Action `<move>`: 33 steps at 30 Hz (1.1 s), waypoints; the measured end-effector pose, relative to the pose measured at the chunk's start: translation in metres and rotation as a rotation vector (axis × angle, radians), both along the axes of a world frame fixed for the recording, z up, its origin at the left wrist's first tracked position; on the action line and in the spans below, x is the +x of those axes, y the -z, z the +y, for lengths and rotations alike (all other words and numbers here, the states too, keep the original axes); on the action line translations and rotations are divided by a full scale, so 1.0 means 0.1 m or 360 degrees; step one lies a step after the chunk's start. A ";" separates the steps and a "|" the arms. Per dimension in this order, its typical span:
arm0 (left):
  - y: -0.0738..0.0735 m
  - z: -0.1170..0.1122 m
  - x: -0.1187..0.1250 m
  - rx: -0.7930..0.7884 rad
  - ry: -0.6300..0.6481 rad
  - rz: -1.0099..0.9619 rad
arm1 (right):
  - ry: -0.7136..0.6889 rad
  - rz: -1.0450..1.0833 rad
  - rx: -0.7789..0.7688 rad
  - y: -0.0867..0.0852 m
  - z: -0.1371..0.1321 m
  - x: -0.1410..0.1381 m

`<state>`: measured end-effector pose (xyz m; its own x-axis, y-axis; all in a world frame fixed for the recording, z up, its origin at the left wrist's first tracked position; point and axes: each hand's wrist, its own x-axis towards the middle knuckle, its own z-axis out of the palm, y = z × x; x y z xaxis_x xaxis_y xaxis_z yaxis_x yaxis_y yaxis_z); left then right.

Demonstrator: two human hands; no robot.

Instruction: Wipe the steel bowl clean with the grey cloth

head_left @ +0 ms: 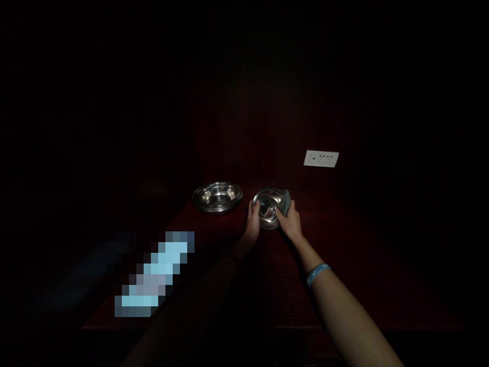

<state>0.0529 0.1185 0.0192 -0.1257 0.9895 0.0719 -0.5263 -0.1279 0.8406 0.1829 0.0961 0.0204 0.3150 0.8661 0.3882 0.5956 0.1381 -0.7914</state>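
Note:
The scene is very dark. My left hand (252,220) grips the left rim of a small steel bowl (267,206), which is tilted up toward me over a dark red table (344,255). My right hand (290,220) holds a grey cloth (284,200) pressed against the bowl's right rim. A blue wristband (317,273) sits on my right forearm. A second, wider steel bowl (217,197) rests on the table just left of my hands.
A white wall socket plate (321,158) shows on the dark wall behind the table, to the right. A blurred-out light blue patch (155,275) lies at the lower left. The table's near edge (191,326) runs across the bottom.

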 end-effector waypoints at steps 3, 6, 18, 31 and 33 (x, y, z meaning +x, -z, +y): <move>0.01 0.05 0.00 -0.0125 -0.0023 -0.0048 | -0.0028 0.0003 0.0114 0.00 0.00 -0.01; 0.00 0.04 0.00 -0.0198 0.0055 -0.0067 | 0.0018 -0.0003 0.0201 -0.01 0.00 -0.01; 0.05 -0.04 -0.04 -0.0484 0.0324 0.0169 | 0.0073 0.0375 0.0444 -0.09 -0.04 -0.01; 0.01 -0.03 -0.04 -0.0407 0.0584 -0.0104 | -0.0016 0.0733 0.0138 -0.09 0.03 -0.04; -0.02 -0.05 -0.02 -0.0413 0.0587 -0.0120 | -0.0044 0.0627 0.0002 -0.07 0.02 -0.05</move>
<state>0.0506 0.1130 0.0210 0.2432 0.9531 -0.1803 -0.5582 0.2896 0.7775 0.1779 0.0984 0.0269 0.4164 0.8761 0.2430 0.2421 0.1508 -0.9585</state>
